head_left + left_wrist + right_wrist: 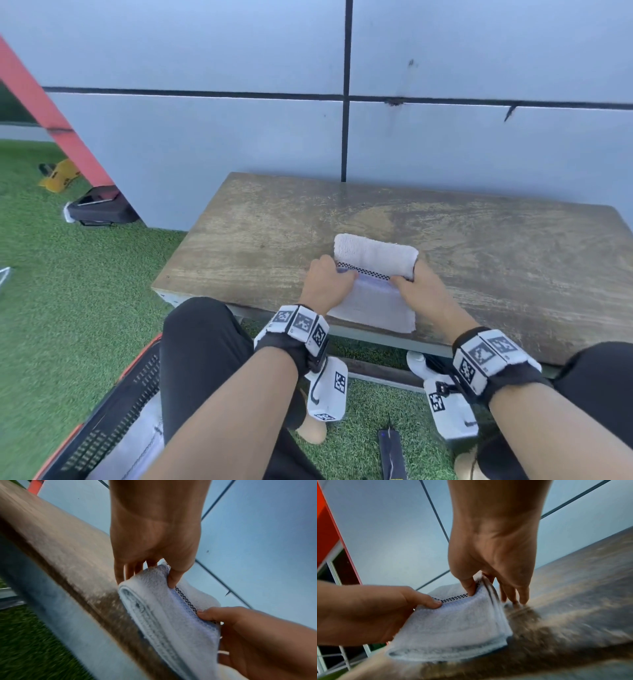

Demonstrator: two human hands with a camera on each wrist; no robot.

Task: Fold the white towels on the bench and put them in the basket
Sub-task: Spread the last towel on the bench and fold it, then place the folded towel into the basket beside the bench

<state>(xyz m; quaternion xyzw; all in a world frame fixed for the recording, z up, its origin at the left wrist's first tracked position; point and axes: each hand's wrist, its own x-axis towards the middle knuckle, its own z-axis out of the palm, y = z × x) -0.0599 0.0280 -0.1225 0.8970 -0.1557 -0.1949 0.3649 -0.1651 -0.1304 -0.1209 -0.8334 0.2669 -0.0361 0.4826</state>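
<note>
A: Container check? The black basket (113,421) with an orange rim sat on the grass by the left knee, and white cloth (137,448) lay inside it.

B: Noted. Hands? The left hand (323,284) and right hand (419,291) each pinched the white towel (373,284) at its checkered band, thumb on top and fingers under the fold.

A: Towel position? It lay partly folded on the wooden counter (479,240) near the front edge, between both hands.
</note>
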